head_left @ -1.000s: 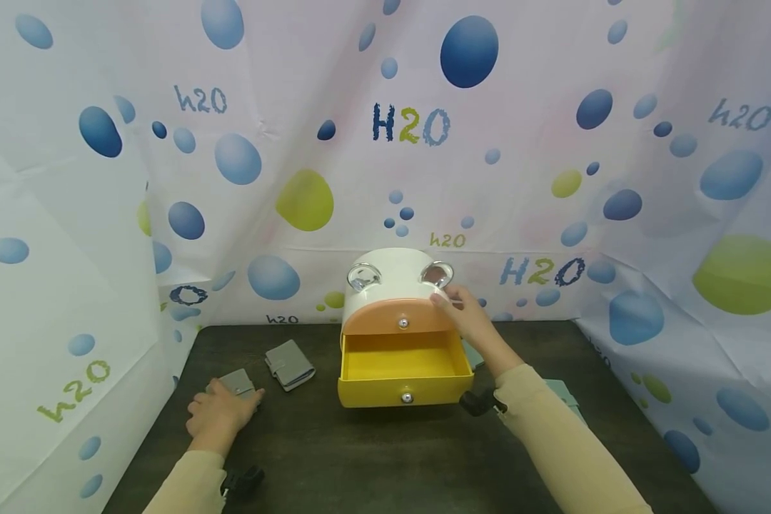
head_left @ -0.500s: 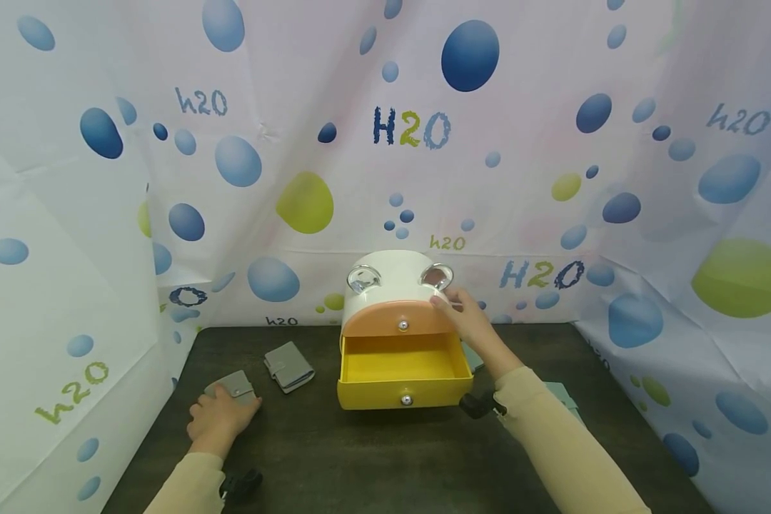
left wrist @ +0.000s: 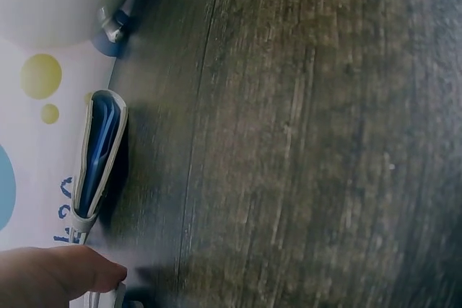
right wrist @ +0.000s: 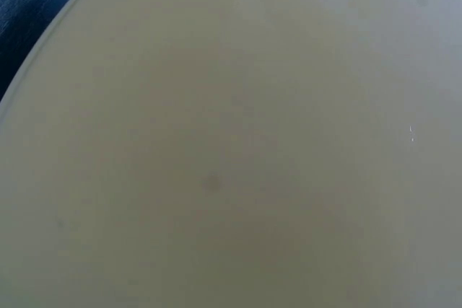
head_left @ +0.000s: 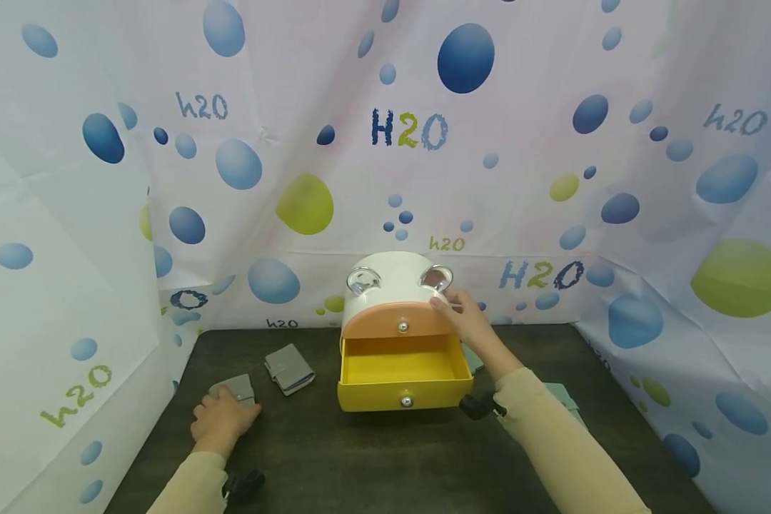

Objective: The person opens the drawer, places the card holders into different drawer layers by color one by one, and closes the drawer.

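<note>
My left hand (head_left: 221,421) is over a small grey wallet (head_left: 239,387) at the left of the dark table, its thumb at the right edge and its fingers at the left. In the left wrist view the thumb (left wrist: 79,272) presses against the wallet's edge. A second grey wallet (head_left: 290,368) lies just beyond it. My right hand (head_left: 465,319) rests on the right side of the white frog-like drawer box (head_left: 395,278), thumb near the orange top drawer (head_left: 398,320). The yellow lower drawer (head_left: 403,396) is pulled out, with nothing in it. The box's smooth wall (right wrist: 231,142) fills the right wrist view.
Right of the box, a pale green wallet (head_left: 562,396) shows partly behind the right sleeve. Another greenish item (head_left: 472,358) is mostly hidden beside the drawer. A patterned cloth backdrop (head_left: 527,214) surrounds the dark table (head_left: 385,464).
The left thumb has shifted slightly nearer along the wallet, showing a little more of it. The right hand and the box stay put; the head view has tilted slightly.
</note>
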Motion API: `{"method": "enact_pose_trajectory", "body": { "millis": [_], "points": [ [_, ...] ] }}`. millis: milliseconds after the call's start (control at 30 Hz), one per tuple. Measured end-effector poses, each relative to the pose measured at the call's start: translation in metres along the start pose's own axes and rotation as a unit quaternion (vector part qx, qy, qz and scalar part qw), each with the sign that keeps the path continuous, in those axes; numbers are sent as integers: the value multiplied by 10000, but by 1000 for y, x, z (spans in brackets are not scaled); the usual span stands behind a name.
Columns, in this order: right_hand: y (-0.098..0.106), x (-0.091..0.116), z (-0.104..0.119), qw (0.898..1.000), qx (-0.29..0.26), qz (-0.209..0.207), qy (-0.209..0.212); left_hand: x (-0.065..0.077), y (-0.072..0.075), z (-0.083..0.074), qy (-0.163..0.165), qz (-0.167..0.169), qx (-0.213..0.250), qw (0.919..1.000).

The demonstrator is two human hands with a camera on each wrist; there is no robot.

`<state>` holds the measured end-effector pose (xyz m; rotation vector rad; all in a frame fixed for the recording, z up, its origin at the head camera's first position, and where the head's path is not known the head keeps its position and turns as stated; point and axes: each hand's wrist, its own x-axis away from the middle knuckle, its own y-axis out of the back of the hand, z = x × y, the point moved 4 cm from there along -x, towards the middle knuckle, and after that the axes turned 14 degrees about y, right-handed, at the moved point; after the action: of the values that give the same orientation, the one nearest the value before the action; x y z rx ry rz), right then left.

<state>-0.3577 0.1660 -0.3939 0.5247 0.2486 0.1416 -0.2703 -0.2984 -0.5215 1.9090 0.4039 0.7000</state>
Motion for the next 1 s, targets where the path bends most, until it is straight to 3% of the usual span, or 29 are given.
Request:
{"method": "enact_pose_trajectory", "body": {
  "millis": [633,1000],
  "points": [
    [-1,0,-1,10000,-38,-14,-28,5,1,-1,21,6,-10,10000],
    [-1,1,0,10000,-6,-7,-15,7,3,0,-218,26,-24,9998]
  ]
}}
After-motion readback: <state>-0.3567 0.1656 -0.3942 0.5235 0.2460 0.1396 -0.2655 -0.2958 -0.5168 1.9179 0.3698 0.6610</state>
